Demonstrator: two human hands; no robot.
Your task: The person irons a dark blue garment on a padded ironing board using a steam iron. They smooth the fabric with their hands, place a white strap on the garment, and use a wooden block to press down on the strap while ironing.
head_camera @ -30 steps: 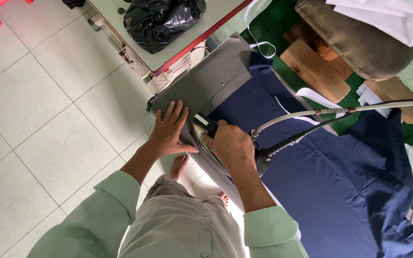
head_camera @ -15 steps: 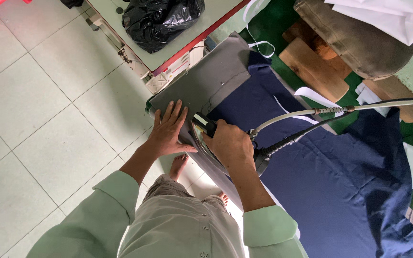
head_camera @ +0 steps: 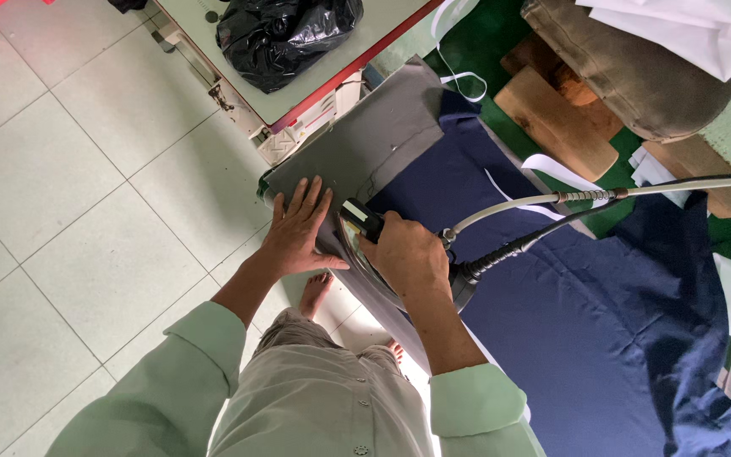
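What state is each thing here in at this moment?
Left hand: flat, fingers spread on grey fabric.
Right hand: closed around iron.
Grey fabric: laid flat.
Navy fabric: spread out, lightly creased.
Black bag: crumpled on table.

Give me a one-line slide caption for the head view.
Right hand grips iron while left hand flattens grey cloth.

Black plastic bag (head_camera: 285, 34) sits on a pale tabletop with a red edge (head_camera: 332, 89), over white floor tiles (head_camera: 69, 186). 2 wooden blocks (head_camera: 556, 118) lie on green cloth (head_camera: 484, 34) beside a brown padded form (head_camera: 636, 80). White fabric (head_camera: 695, 30) is draped over that form.
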